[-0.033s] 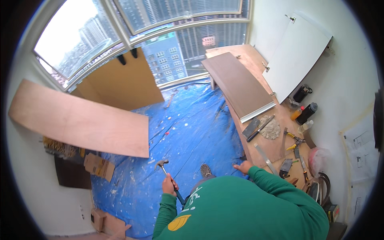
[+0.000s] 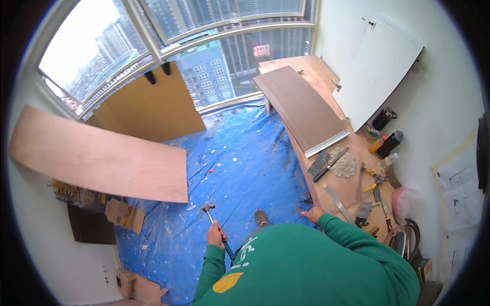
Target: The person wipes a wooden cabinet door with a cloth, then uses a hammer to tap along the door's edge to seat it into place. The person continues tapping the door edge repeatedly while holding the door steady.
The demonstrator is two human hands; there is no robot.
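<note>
My left hand (image 2: 216, 235) is closed round the handle of a claw hammer (image 2: 206, 209). The hammer's metal head points up and away, over the blue floor sheet. My right hand (image 2: 313, 214) is near the front left edge of the workbench (image 2: 326, 199), with thumb and fingers drawn together. A small brownish bit shows by its fingertips, too small to name. Nearest to that hand on the bench lies a flat metal strip (image 2: 338, 203).
A brown panel (image 2: 303, 107) lies on the bench, beyond pliers (image 2: 376, 178), bottles (image 2: 390, 144) and a cloth (image 2: 343, 163). A white door panel (image 2: 380, 71) leans on the right wall. At left a plywood sheet (image 2: 102, 155) juts over the blue sheet (image 2: 235, 168).
The view has shifted slightly, so the room sits a little further left. My right hand's fingertips have turned a little; the hammer stays in my left hand.
</note>
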